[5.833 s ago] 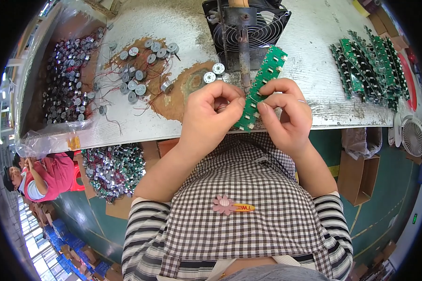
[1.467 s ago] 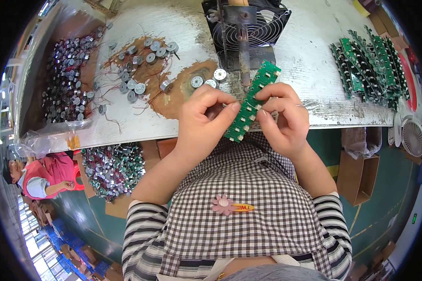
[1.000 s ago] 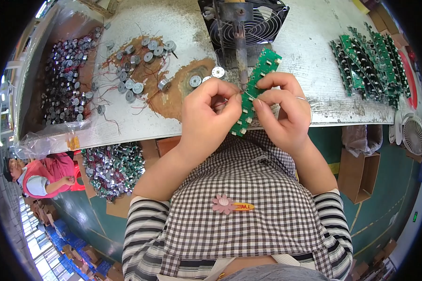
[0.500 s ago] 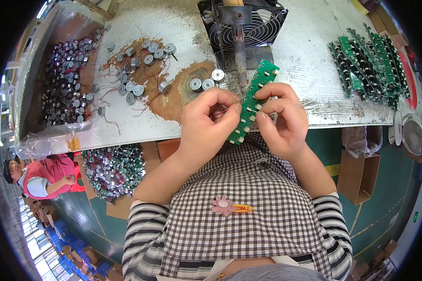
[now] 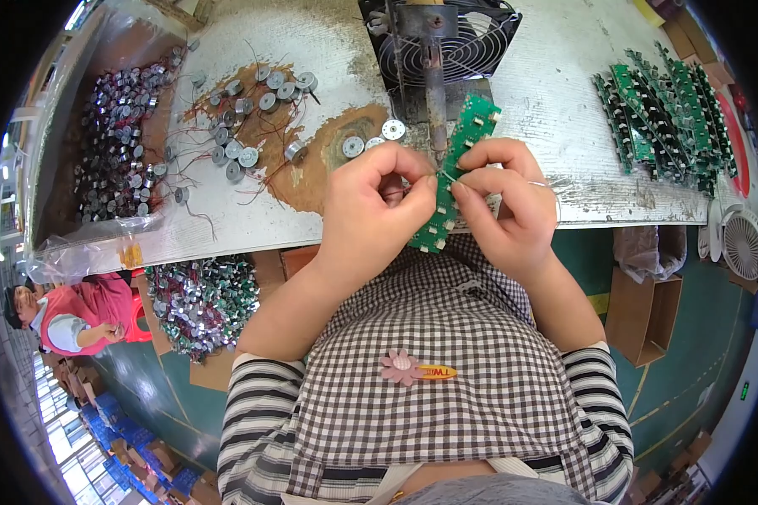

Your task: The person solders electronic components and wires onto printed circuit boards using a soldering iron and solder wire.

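A long green circuit board (image 5: 477, 118) with a row of small white parts is held slanted between my hands, over the table's front edge. My left hand (image 5: 375, 194) is closed at the board's left edge, thumb and forefinger pinching a thin reddish wire; its far end is hidden in the palm. My right hand (image 5: 509, 189) is closed at the board's right side, its fingertips on a thin silvery solder wire (image 5: 448, 175) that reaches across the board. The upright soldering iron (image 5: 434, 93) has its tip right at the board, next to the wire's end.
Behind the iron stands a black fan (image 5: 472, 50). Small round motors (image 5: 268, 102) with red wires lie to the left, beside a box of more motors (image 5: 122, 135). Green boards (image 5: 661, 118) are stacked at right. Below the left edge stands a filled carton (image 5: 202, 307); a person (image 5: 76, 316) is beyond.
The board has shifted slightly up and left, closer under the iron's tip. My right fingers have come in across it, and the silvery wire now shows near the tip.
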Tool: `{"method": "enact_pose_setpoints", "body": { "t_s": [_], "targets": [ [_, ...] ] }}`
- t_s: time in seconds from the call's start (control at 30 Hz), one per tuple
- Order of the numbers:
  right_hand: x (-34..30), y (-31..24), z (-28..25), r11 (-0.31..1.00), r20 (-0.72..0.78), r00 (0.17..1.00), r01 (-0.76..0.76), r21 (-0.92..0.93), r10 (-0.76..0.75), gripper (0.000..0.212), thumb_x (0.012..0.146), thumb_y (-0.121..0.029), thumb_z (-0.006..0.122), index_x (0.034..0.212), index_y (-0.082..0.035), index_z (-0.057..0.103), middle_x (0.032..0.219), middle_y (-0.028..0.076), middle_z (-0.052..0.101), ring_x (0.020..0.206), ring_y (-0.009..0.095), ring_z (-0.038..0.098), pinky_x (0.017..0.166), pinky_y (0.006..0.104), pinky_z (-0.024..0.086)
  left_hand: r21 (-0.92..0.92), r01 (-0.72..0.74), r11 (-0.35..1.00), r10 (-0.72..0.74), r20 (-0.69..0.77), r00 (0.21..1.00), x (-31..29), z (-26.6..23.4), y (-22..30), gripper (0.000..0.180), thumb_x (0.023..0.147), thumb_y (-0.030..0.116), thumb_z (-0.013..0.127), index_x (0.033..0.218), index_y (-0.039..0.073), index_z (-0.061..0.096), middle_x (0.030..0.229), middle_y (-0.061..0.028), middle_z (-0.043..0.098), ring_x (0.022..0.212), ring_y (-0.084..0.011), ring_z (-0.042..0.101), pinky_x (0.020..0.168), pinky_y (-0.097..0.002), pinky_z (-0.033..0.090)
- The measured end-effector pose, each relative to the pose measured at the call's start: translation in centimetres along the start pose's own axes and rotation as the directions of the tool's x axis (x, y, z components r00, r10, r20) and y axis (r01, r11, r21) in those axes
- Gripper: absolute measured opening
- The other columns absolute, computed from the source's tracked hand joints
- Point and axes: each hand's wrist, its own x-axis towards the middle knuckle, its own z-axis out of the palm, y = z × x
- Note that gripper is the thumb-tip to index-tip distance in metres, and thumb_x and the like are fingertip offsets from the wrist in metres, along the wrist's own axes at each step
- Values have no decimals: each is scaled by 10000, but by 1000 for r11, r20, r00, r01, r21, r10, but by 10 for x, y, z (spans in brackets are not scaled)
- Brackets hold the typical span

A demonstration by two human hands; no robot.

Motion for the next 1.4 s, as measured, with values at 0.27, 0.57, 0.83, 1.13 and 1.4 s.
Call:
{"method": "enact_pose_setpoints", "body": {
  "t_s": [0.27, 0.57, 0.83, 1.13, 1.4],
  "targets": [
    [-5, -5, 5, 999, -27, 1000, -4, -37, 3, 165, 741, 86, 666, 853, 12, 569, 1003, 151, 533, 701, 151, 552, 536, 228, 462, 52, 39, 998, -41, 36, 999, -5, -4, 1, 64, 741, 22, 648, 745, 2, 588, 683, 9, 583, 576, -22, 463, 510, -194, 385],
    [-15, 1, -1, 926, -127, 945, -257, 277, 301, 42, 854, 79, 567, 856, 40, 553, 945, 137, 593, 698, 115, 560, 591, 215, 476, 700, -387, 600, 673, -180, 717, 15, -70, 21, 266, 695, 53, 744, 947, 51, 660, 967, -94, 604, 873, -186, 583, 743, -290, 468],
    [-13, 7, 3, 904, -78, 940, -294, 311, 332, 36, 868, 71, 559, 864, 42, 539, 940, 129, 587, 667, 90, 544, 581, 195, 464, 995, -20, 94, 490, -29, 871, 12, -139, -16, 221, 750, 179, 706, 954, 97, 704, 794, -25, 593, 798, -240, 529, 692, -381, 379],
    [-15, 8, 5, 906, -100, 941, -277, 320, 323, 43, 861, 84, 555, 852, 46, 538, 935, 128, 584, 672, 88, 538, 585, 196, 454, -416, 128, 900, -161, -46, 986, 62, -131, -10, 163, 863, 110, 632, 997, 17, 638, 895, -77, 682, 769, -118, 649, 636, -182, 473],
    [-17, 5, 3, 903, -88, 940, -286, 320, 329, 54, 868, 70, 553, 853, 32, 517, 958, 139, 581, 689, 89, 530, 596, 203, 447, 320, -261, 911, 378, -392, 839, 34, -102, 24, 132, 926, 60, 534, 1002, -22, 605, 970, -78, 643, 811, -114, 603, 699, -200, 450]
  ]
}}
